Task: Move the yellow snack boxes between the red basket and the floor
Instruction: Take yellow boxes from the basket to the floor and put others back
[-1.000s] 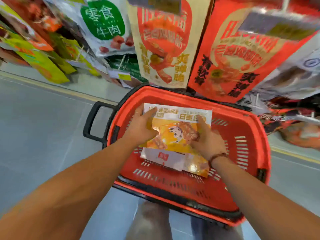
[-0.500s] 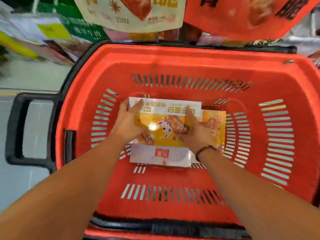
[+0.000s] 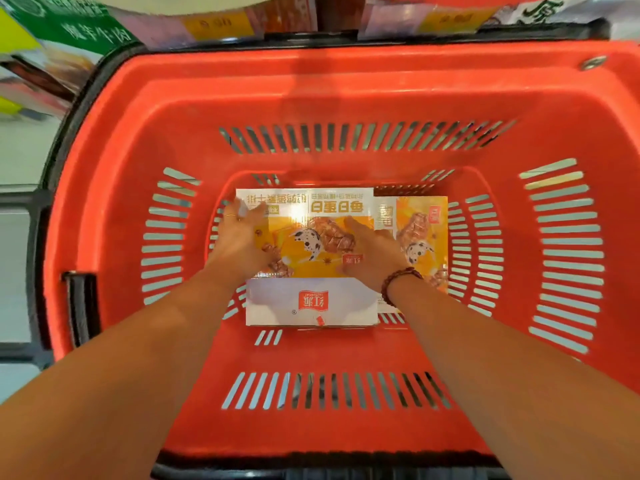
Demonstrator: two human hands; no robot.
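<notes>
Two yellow snack boxes lie on the bottom of the red basket [image 3: 346, 98]. The top box [image 3: 311, 237] is in the basket's middle. The second box [image 3: 420, 237] is toward the basket's right wall, touching the top box and partly under it. The left hand [image 3: 239, 240] and right hand [image 3: 372, 258] rest flat on the top box, fingers straight, nothing pinched. No box shows on the floor [image 3: 17, 161] outside the basket. Judgement: both boxes are in the basket, so the basket leg looks done or the floor leg hasn't started; can't tell which.

Head view — close, straight down into basket [image 3: 114, 188].
</notes>
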